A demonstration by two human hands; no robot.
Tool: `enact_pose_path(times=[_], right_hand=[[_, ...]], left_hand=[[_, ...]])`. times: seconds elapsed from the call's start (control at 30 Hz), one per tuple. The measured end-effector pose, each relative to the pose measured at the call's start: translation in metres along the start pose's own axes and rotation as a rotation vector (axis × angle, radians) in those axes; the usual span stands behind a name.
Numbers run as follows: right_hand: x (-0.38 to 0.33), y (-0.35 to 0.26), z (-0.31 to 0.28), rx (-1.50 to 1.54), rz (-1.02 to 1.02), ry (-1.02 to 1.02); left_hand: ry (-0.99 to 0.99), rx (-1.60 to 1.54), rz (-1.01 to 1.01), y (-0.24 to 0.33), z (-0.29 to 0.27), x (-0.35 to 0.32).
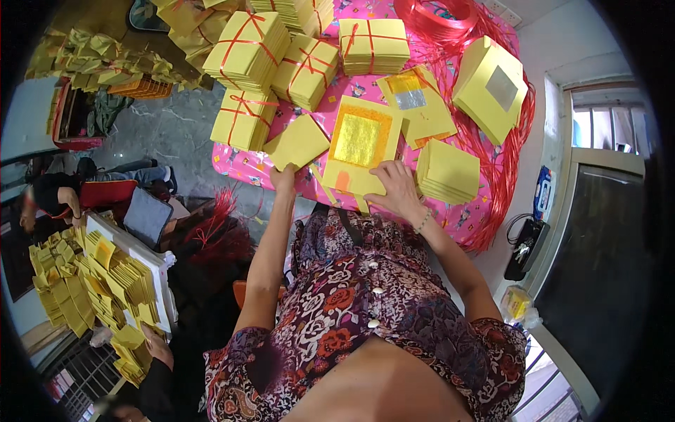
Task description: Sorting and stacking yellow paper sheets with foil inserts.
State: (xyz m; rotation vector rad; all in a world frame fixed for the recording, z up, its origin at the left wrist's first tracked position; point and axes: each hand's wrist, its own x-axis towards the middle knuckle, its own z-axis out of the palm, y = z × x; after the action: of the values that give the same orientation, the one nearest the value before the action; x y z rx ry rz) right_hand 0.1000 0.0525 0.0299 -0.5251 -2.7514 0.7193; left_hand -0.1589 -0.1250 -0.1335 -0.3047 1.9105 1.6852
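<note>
My left hand [284, 177] grips the near corner of a plain yellow paper packet [298, 143] at the table's front edge; its fingertips are partly hidden by the packet. My right hand [397, 188] lies with its fingers stretched over the near right corner of a yellow paper sheet [389, 122]. That sheet bears a gold foil square with an orange border and a small orange mark below. Narrow yellow paper strips [321, 184] stick out between the two hands. Just right of my right hand sits a neat stack of yellow paper [450, 171].
Bundles tied with red ribbon [246, 49] fill the table's far left. A foil-faced stack [492, 90] and loose red ribbon [485, 204] cover the right of the pink tablecloth [242, 163]. At left, people work around a white table [151, 253] heaped with yellow paper.
</note>
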Motion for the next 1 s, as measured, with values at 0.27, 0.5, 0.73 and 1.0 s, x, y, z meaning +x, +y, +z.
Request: enact_pose_path(times=[0.27,0.5,0.73,1.0], right_hand=[[-0.009,0.005,0.011,0.022,-0.039,-0.059],[0.000,0.012,0.006,0.333,0.012,-0.043],[0.003,0.021,0.008,0.452,0.123,-0.102],[0.003,0.025,0.012,0.478,0.145,-0.118]], left_hand=[[0.299,0.893,0.894,0.051,0.018,-0.058],[-0.855,0.709,0.988,0.120,0.042,-0.129],[-0.970,0.918,0.958,0.114,0.045,-0.123],[-1.022,0.832,0.811,0.113,0.048,-0.110]])
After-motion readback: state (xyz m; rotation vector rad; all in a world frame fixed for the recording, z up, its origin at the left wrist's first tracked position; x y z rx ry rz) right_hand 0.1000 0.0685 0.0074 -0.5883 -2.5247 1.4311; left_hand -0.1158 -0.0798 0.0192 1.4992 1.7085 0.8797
